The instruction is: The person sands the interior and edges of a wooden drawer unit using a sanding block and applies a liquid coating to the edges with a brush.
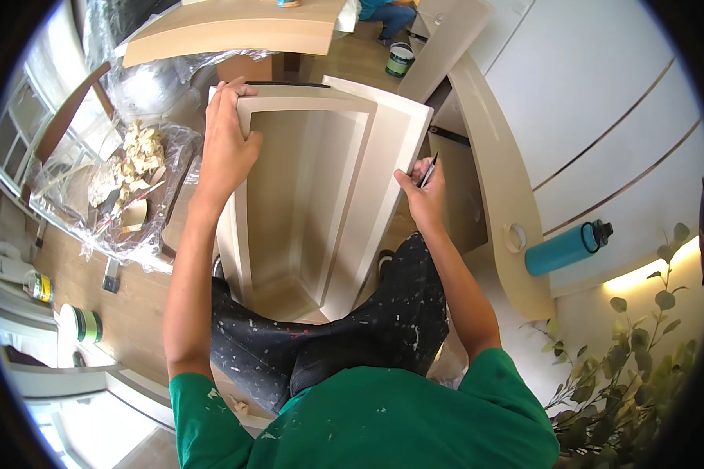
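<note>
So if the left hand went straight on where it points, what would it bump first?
The pale box first: the left hand is against its rim. Past that, probably the curved tabletop or clear plastic by its edge, but depth is unclear.

Brown floor (145, 309), white panels (594, 102), warm light (628, 280)

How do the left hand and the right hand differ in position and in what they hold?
The left hand grips the far left corner of the beige drawer; the right hand is at its right edge, closer to the body. The left hand shows no tool; the right hand holds a thin pointed tool. Both hands are bare.
</note>
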Demonstrator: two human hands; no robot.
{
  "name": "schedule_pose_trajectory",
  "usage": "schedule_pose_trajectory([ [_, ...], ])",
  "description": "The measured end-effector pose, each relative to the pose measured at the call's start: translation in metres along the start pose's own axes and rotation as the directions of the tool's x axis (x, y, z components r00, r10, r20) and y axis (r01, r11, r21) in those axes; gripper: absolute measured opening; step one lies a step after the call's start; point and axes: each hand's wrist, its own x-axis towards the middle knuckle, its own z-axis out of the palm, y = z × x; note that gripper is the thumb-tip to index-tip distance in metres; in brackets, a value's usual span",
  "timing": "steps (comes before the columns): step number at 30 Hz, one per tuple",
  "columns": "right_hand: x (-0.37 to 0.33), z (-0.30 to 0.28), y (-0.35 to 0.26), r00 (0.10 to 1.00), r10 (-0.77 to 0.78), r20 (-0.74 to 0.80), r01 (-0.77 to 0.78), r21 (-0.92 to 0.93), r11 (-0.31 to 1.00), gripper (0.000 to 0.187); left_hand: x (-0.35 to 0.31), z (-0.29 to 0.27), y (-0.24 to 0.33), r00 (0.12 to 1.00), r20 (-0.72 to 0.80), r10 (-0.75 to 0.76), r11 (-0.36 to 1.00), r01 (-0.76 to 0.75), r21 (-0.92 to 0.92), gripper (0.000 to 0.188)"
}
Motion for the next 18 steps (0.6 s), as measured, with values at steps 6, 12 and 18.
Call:
schedule_pose_trajectory([
  [6,-0.006,-0.024,-0.023,0.985,0.160,0.070,-0.150,-0.132,0.980,0.033,0.000,0.002,-0.010,0.996,-0.086,-0.013,0.998,0.008,-0.061,0.059],
  [12,-0.017,-0.070,-0.043,0.887,0.456,0.075,-0.453,-0.052,0.890,0.044,-0.001,0.006,-0.026,0.995,-0.089,0.037,0.998,-0.042,-0.054,0.056],
  [18,-0.057,-0.102,-0.044,0.839,0.504,0.204,-0.488,-0.124,0.864,0.054,-0.002,-0.006,-0.040,0.996,-0.028,-0.087,0.954,0.076,-0.291,0.054],
])
